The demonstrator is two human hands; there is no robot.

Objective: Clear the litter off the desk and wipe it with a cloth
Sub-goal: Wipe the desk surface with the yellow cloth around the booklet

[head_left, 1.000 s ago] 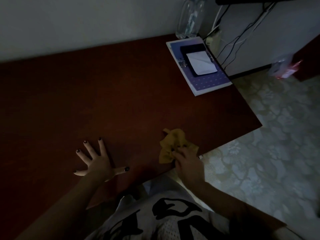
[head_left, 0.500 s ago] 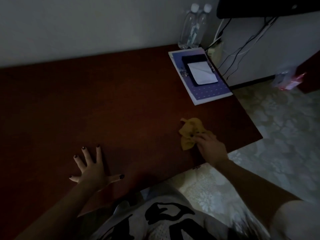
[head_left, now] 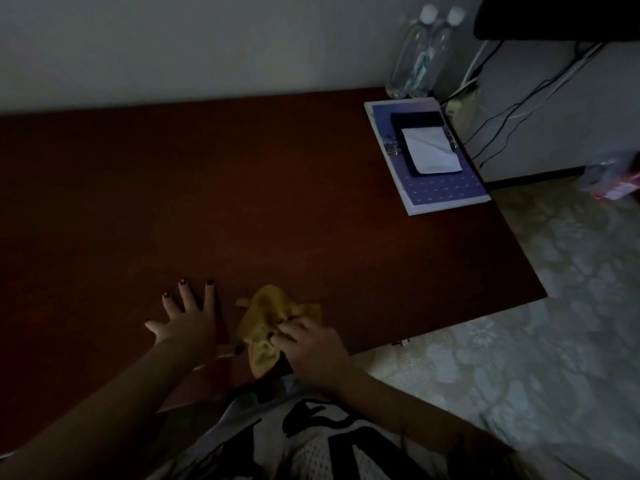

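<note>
The clearing part of the task looks finished. No loose litter can be made out on the dark wooden desk (head_left: 242,202), though the room is so dim that small scraps could go unseen. The things on it are gathered at the far right corner. Two clear bottles (head_left: 412,57) stand against the wall, and just in front of them lies a purple patterned pad (head_left: 440,192). A dark case (head_left: 415,119) and a white folded paper (head_left: 431,150) are stacked on the pad.

The wiping is under way. The yellow cloth (head_left: 266,313) lies bunched on the desk near its front edge, a little right of the person's middle. The right hand (head_left: 313,351) sits on the cloth's near right side with its fingers curled into the folds, gripping it against the wood. The left hand (head_left: 188,322) rests just beside the cloth on the left, palm down and holding nothing. Its fingers are straight and spread wide, and the thumb points toward the cloth, as if bracing the body.

The pictures cannot show how much of the surface has been wiped, since the wood carries no visible streaks or damp marks. Judging by where the cloth sits, the broad far and left stretches of the desk may still need passes. So may the corner under the pad and the bottles, which would have to be lifted or worked around.
</note>
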